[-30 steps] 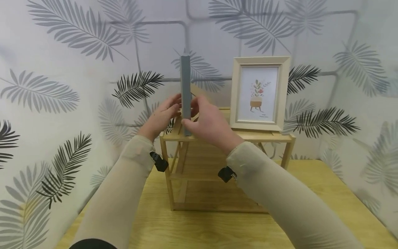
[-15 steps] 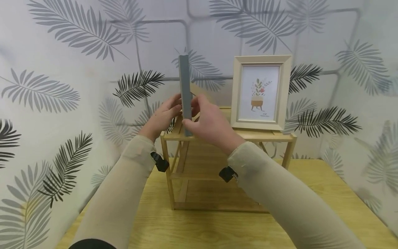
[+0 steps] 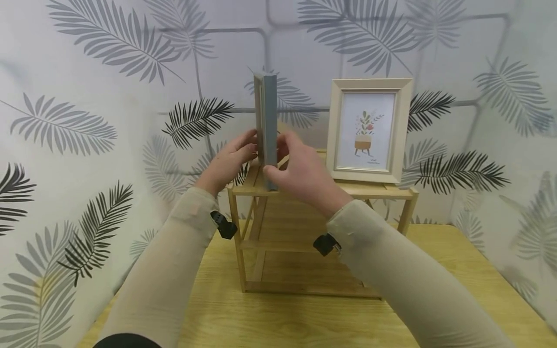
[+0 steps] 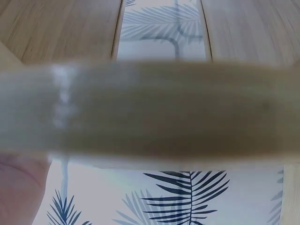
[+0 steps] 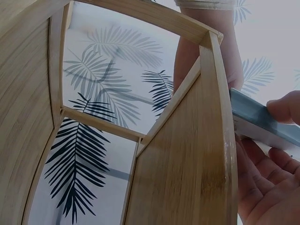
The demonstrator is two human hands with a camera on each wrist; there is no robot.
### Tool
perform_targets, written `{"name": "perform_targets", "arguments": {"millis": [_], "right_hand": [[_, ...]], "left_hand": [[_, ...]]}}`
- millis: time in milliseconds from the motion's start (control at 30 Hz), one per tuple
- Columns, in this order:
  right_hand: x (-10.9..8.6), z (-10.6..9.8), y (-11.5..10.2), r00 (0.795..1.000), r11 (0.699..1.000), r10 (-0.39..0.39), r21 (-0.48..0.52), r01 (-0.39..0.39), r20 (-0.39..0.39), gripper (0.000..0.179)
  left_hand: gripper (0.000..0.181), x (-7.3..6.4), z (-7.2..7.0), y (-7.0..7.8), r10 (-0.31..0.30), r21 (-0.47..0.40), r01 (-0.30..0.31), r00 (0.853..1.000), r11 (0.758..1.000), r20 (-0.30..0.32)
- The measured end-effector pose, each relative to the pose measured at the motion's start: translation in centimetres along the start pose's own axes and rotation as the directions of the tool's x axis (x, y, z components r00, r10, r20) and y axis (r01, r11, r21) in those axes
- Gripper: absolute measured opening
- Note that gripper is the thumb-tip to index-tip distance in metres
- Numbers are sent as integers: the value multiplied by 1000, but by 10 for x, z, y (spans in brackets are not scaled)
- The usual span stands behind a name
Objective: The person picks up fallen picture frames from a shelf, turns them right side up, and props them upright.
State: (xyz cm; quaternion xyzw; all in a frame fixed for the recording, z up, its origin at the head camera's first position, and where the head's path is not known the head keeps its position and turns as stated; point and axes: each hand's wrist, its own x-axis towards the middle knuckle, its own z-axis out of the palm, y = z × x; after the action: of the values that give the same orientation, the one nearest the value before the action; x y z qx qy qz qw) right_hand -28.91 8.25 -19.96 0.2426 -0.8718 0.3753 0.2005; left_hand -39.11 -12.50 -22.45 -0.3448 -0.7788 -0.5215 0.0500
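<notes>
A slim grey-blue rectangular thing (image 3: 270, 113), like a book or picture frame seen edge-on, stands upright at the left end of the wooden shelf's top (image 3: 322, 189). My right hand (image 3: 304, 174) grips it, thumb on the near edge and fingers along the right side. From the left, my left hand (image 3: 228, 162) holds it with bent fingers and thumb; its fingertips are partly hidden behind it. The right wrist view shows its blue-grey edge (image 5: 262, 117) beneath a thumb (image 5: 283, 107). A blurred wooden bar (image 4: 150, 110) fills much of the left wrist view.
A cream picture frame (image 3: 404, 130) with a potted-plant print stands at the right of the shelf's top. The shelf has lower tiers (image 3: 300, 273) and rests on a wood-grain table (image 3: 287, 324). Leaf-patterned wall covering (image 3: 300, 53) rises behind.
The grey-blue thing has turned, so its left face now shows, and it sits slightly farther right in view. Both hands stay at it. The cream frame stays in place on the shelf.
</notes>
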Motion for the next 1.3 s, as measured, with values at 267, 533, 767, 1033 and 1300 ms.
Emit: {"name": "perform_targets", "arguments": {"millis": [267,533,767,1033,1300], "right_hand": [[0,-2,5,1000,1000,9,-7,-9,0,46],[0,-9,9,998,998,56,-10,-56,-4,45],[1,-14,16,997,997,72,-31,-72,-6,44],[3,-16,22,997,995,69,-72,-71,-25,47],[4,-16,25,996,990,71,-116,-77,-59,45]], "left_hand": [[53,-2,-2,4,2,-27,-2,1000,1000,-21],[57,-9,-8,6,-67,87,74,995,993,-77],[57,-12,-10,7,-63,140,79,991,987,-116],[55,-16,-11,9,-77,138,98,985,986,-155],[53,-21,-12,13,-82,182,121,975,976,-204]]}}
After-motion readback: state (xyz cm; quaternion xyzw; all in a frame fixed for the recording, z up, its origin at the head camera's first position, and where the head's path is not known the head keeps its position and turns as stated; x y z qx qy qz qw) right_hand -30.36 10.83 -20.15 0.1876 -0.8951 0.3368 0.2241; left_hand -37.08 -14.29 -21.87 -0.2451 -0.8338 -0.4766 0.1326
